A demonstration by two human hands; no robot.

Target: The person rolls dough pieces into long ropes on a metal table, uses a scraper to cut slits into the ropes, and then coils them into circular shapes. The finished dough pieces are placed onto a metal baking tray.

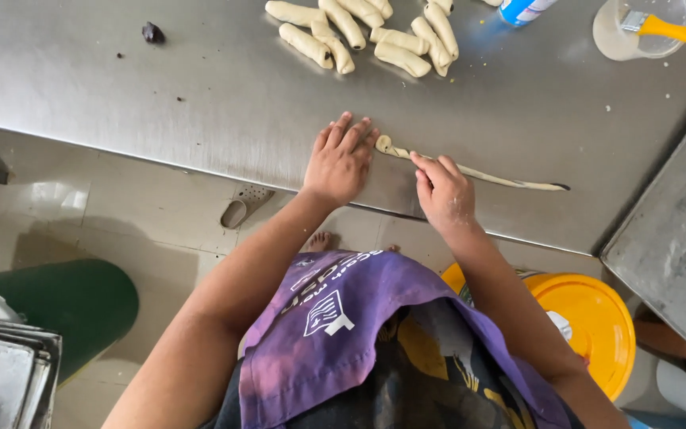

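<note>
Rolling the thin dough rope evenly looks best done with light, even pressure near the steel bench's front edge. The left hand lies spread flat beside the rope's coiled end; the right hand pinches the rope. At the far edge, a blue-and-white container stands between about 10 shaped dough pieces and a clear tub holding a yellow-handled brush.

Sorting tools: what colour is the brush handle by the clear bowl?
Yellow-orange brush handle, with a blue end, seen in the head view.
</note>
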